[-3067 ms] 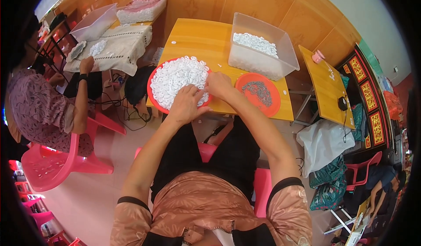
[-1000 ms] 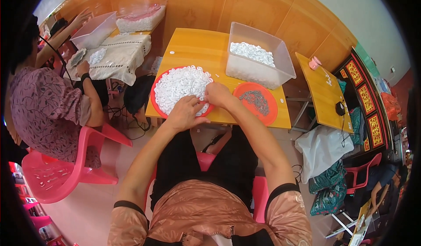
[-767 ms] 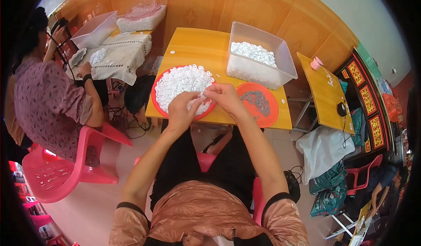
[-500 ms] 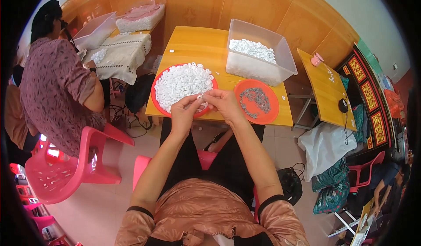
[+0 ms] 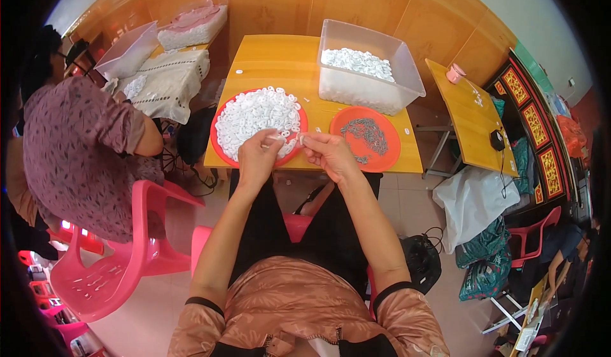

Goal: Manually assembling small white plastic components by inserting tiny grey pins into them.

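Observation:
My left hand (image 5: 258, 161) is closed in a pinch at the near edge of a red plate (image 5: 214, 131); a bit of white shows at its fingertips, too small to name. That plate is heaped with small white ring-shaped plastic pieces (image 5: 254, 116). Just to the right, the thumb and forefinger of my right hand (image 5: 336, 158) grip a small white plastic piece (image 5: 301, 138). A narrow gap separates the two hands. Beyond my right hand lies an orange-red plate (image 5: 387, 158) with many small grey metal parts (image 5: 366, 133) spread on it.
Both plates rest on a yellow wooden table (image 5: 273, 54). A clear plastic bin (image 5: 407, 86) of white pieces stands at its back right. On the left, a person in a patterned top (image 5: 89, 147) sits on a pink chair (image 5: 143, 255) at another table. A side table (image 5: 471, 121) stands right.
My hands were together over the near edge of the white pieces; now they are apart, the left slightly lower and leftward, the right keeping a white piece. The view has shifted slightly.

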Available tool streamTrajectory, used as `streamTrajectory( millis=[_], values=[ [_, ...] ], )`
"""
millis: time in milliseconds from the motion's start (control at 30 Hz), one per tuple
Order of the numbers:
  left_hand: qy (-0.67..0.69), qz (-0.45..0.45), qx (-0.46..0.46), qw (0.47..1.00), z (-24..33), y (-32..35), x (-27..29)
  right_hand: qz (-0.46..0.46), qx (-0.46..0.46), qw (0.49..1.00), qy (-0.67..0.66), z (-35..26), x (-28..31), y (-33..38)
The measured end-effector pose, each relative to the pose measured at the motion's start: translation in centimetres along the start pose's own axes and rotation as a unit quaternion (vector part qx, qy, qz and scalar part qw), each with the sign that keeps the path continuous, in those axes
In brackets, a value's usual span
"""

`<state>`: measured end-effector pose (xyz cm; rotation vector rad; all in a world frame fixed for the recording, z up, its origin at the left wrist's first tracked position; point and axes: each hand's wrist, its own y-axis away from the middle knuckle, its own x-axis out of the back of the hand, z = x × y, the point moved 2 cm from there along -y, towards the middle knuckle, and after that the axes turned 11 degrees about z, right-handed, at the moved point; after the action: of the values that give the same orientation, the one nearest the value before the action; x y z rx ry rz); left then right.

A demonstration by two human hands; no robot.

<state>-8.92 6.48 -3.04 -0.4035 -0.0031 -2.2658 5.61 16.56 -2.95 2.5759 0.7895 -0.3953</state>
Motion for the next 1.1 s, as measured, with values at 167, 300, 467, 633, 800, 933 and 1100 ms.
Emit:
streamTrajectory(
  millis=[167, 300, 467, 633, 800, 933, 1100],
  values=[
    [-0.104, 0.085, -0.201, 0.970, 3.1, 2.5, 0.0, -0.011, 0.022, 0.998, 0.064, -0.3, -0.1, 1.2],
    [0.065, 0.014, -0.158, 0.985, 2.9, 4.5, -0.1, -0.036, 0.067, 0.992, 0.096, -1.0, -0.9, 2.7],
    [0.267, -0.053, 0.035, 0.961, 1.6, 5.8, 1.2, -0.084, 0.127, 0.976, 0.158, -1.0, -2.1, 4.1],
    [0.294, -0.029, 0.080, 0.952, -0.8, 6.1, 1.7, -0.090, 0.143, 0.969, 0.180, -1.1, -1.8, 4.2],
    [0.340, -0.040, 0.141, 0.929, -0.1, 6.9, 1.6, 0.230, 0.340, 0.758, 0.507, -5.0, 7.0, 0.4],
    [0.353, -0.074, 0.147, 0.921, -0.1, 7.0, 0.7, 0.325, 0.236, 0.675, 0.619, -5.3, 13.6, -1.1],
    [0.340, -0.098, 0.179, 0.918, 0.1, 7.6, -0.1, 0.303, 0.254, 0.696, 0.599, -4.9, 13.2, -1.1]
  ],
)
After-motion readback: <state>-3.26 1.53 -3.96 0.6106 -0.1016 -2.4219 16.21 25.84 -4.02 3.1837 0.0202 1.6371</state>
